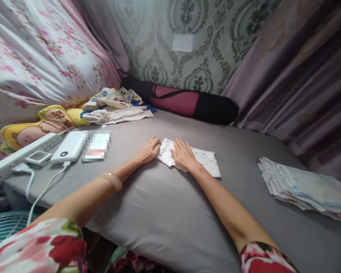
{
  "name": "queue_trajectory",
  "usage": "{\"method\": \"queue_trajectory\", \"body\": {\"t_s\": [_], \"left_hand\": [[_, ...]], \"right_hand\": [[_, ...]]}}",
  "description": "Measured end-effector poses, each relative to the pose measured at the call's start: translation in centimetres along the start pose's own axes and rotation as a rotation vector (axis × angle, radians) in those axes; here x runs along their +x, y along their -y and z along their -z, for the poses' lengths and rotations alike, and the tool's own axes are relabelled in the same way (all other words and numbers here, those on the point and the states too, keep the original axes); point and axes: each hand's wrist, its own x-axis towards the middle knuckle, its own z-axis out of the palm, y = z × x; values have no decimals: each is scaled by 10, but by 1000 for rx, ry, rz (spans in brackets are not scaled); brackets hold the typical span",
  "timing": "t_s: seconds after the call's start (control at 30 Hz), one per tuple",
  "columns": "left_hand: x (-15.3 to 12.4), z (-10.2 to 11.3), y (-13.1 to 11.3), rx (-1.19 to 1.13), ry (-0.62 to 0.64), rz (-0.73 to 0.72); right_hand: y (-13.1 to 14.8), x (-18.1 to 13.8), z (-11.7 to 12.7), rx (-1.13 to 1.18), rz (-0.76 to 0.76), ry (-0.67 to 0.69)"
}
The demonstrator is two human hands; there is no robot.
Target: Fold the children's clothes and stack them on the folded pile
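Note:
A small white printed cloth, folded into a flat rectangle, lies on the grey sheet in front of me. My right hand rests flat on its left half, fingers stretched out. At the cloth's left end is my left hand, palm down with the fingers extended, its fingertips beside or just touching the edge. Part of the cloth is hidden under the right hand. Off to the right sits a stack of folded cloths in pale prints.
Crumpled patterned clothes lie at the back left, near a yellow plush cushion. A long black and maroon bag lies along the wall. At left are a power strip, a white power bank with a cable, and a blurred-out flat object.

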Motion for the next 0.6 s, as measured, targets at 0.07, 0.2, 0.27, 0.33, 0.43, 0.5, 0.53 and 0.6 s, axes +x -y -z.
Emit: {"method": "queue_trajectory", "body": {"t_s": [0.07, 0.2, 0.27, 0.33, 0.43, 0.5, 0.53, 0.6], "left_hand": [[0, 0, 0, 4, 2, -2], [1, -1, 1, -1, -14, -25], [1, -2, 2, 0, -13, -32], [1, -2, 2, 13, -3, -31], [2, -3, 3, 35, 1, -22], [2, -4, 4, 39, -1, -22], [2, -4, 4, 39, -1, -25], [2, -4, 5, 36, -1, -34]], "right_hand": [[3, 3, -5, 7, -11, 22], [4, 5, -6, 1, -25, 34], [8, 9, -4, -3, -21, 60], [15, 13, -4, 3, -17, 63], [27, 19, -7, 21, -27, 29], [32, 21, -10, 29, -36, 21], [33, 22, -10, 31, -38, 27], [36, 24, -10, 28, -39, 40]]}}
